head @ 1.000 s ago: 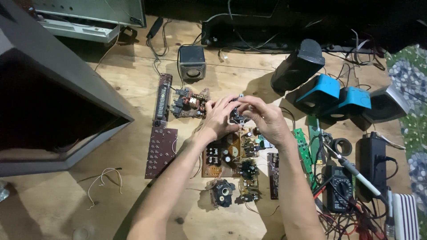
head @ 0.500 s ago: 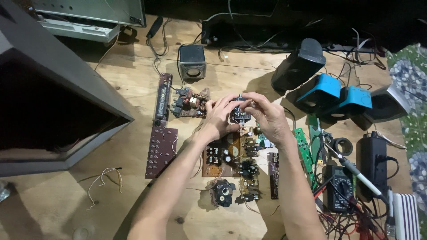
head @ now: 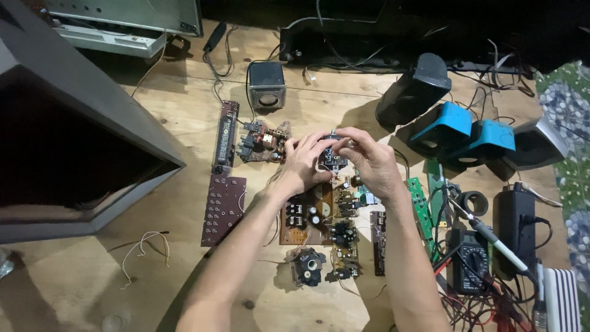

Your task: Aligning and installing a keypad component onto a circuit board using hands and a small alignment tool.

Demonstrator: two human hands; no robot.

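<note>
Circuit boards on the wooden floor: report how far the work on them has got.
Done: several boards lie apart, a brown main board, a dark perforated board and a green strip board. In hand: the left hand and right hand pinch a small dark component above the main board. Left: parts are still mounted on that board; the multimeter lies untouched.

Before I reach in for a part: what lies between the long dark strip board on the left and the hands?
In the head view, a small brown circuit board with components lies between the strip board and the left hand.

speaker (head: 267,86) behind circuit board (head: 307,212), multimeter (head: 470,261) right
</note>
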